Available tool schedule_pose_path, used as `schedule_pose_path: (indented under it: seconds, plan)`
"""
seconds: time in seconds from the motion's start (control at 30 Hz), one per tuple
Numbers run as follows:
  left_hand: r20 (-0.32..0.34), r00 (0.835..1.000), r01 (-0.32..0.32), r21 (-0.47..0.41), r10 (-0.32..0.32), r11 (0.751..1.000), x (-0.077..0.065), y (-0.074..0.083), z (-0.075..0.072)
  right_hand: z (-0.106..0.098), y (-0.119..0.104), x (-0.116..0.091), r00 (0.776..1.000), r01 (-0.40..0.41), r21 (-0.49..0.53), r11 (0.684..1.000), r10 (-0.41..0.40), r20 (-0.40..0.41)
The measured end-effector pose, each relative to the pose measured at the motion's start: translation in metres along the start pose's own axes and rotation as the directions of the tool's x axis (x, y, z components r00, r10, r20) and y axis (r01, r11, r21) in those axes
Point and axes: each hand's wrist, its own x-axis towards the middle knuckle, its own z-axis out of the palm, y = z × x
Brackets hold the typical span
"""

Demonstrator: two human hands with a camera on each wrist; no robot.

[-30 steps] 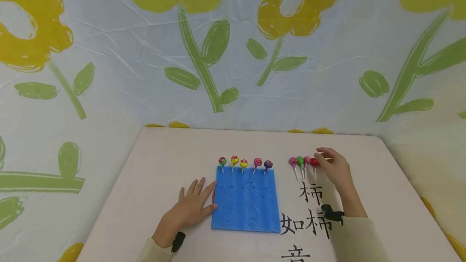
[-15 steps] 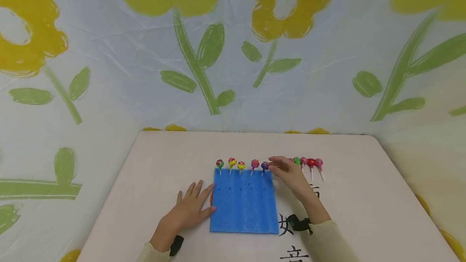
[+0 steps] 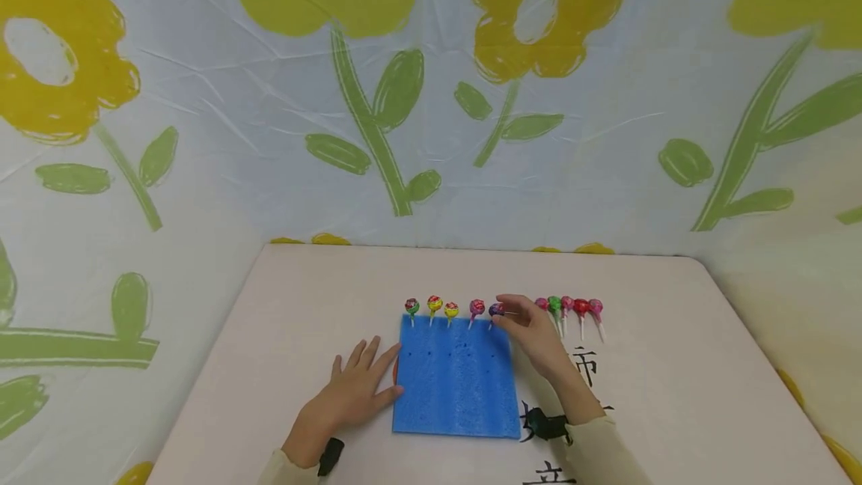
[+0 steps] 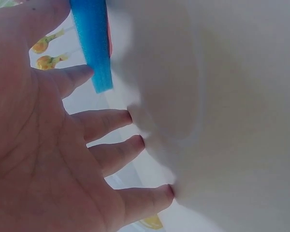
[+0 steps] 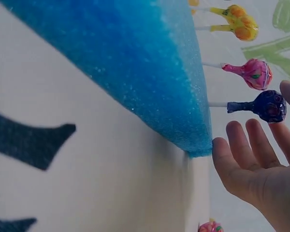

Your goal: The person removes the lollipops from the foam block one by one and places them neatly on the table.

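My left hand (image 3: 353,391) lies with fingers spread on the table, its thumb and index finger at the left edge of a blue foam block (image 3: 454,395). In the left wrist view the foam block (image 4: 94,46) stands beside those fingers. At the block's back right corner my right hand (image 3: 535,331) has thumb and index finger at the head of a dark purple lollipop (image 5: 270,106), whose white stick is still in the foam. Along the same back edge stand a pink lollipop (image 3: 477,308), two yellow ones and a green-and-red lollipop (image 3: 412,307).
Right of the block, a row of loose lollipops lies on the table (image 3: 323,275), among them a red lollipop (image 3: 581,308) and a green lollipop (image 3: 554,304). Black characters (image 3: 584,365) mark the tabletop. A flowered cloth (image 3: 283,96) hangs behind.
My right hand has moved left from the loose row to the purple lollipop, leaving a pink lollipop at the row's right end. The left hand has stayed at the foam block.
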Motion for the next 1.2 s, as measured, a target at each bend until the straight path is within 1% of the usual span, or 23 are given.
schedule_pose_path:
  seconds: [0.2, 0.3, 0.5, 0.73, 0.87, 0.97, 1.1, 1.17, 1.2]
  plan:
    - [0.002, 1.000, -0.004, 0.003, 0.004, 1.000, 0.000, 0.002, -0.002, 0.000, -0.002, -0.002, 1.000, -0.011, 0.036, 0.999, 0.012, -0.018]
    - [0.000, 1.000, -0.006, 0.003, 0.006, 1.000, 0.000, 0.002, -0.003, 0.001, -0.009, -0.004, 1.000, -0.009, 0.040, 0.999, 0.010, -0.023]
    - [0.002, 1.000, 0.006, -0.005, -0.006, 1.000, 0.000, 0.000, -0.001, 0.004, -0.030, -0.009, 1.000, 0.024, 0.043, 0.999, -0.024, -0.006]
    - [0.003, 1.000, 0.011, -0.007, -0.011, 1.000, -0.003, 0.001, -0.002, 0.005, -0.036, -0.011, 1.000, 0.026, 0.050, 0.998, -0.026, -0.002]
    - [-0.003, 1.000, 0.004, -0.015, -0.004, 1.000, -0.003, 0.002, -0.002, 0.003, -0.034, -0.011, 1.000, 0.027, 0.077, 0.997, -0.027, -0.002]
    - [-0.004, 1.000, -0.001, -0.017, 0.001, 1.000, -0.003, 0.001, 0.000, -0.001, -0.026, -0.010, 1.000, 0.027, 0.087, 0.996, -0.026, -0.013]
    - [-0.005, 1.000, -0.005, -0.011, 0.005, 1.000, -0.002, 0.001, 0.000, -0.007, -0.015, -0.008, 0.997, 0.044, 0.038, 0.998, -0.041, -0.062]
    - [-0.008, 1.000, -0.005, -0.009, 0.005, 1.000, -0.002, 0.002, -0.001, -0.011, -0.012, -0.008, 0.995, 0.055, -0.009, 0.998, -0.055, -0.087]
    - [-0.009, 1.000, -0.004, -0.009, 0.004, 1.000, -0.002, 0.002, -0.001, -0.013, -0.011, -0.008, 0.993, 0.056, -0.049, 0.997, -0.061, -0.100]
